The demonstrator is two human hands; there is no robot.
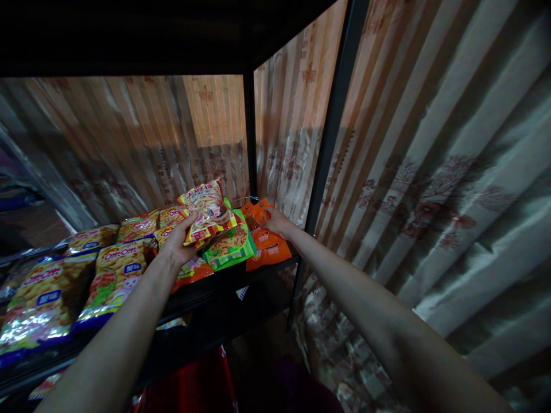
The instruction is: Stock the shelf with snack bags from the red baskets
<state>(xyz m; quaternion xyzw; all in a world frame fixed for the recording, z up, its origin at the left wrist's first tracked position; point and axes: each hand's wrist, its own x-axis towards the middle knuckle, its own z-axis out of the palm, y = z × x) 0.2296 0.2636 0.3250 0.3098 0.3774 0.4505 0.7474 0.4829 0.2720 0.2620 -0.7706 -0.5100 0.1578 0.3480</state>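
Note:
My left hand [177, 241] grips a yellow and red snack bag [209, 211] by its left side, tilted up above the shelf. Below and partly behind that bag lies a green snack bag [232, 248]. At the right end of the shelf, my right hand [278, 222] has its fingers on the upper right edge of an orange snack bag [253, 214], apparently pinching it; the fingertips are partly hidden. Another orange bag [269, 249] lies just in front of it. An orange and purple bag [193, 269] is under my left hand.
Large yellow and blue snack bags [118, 275] fill the shelf to the left. A dark post [329, 132] stands right of my right hand, and a shelf board [129, 37] hangs overhead. Pleated curtains [430, 172] hang behind and right. A red basket [193, 384] is below.

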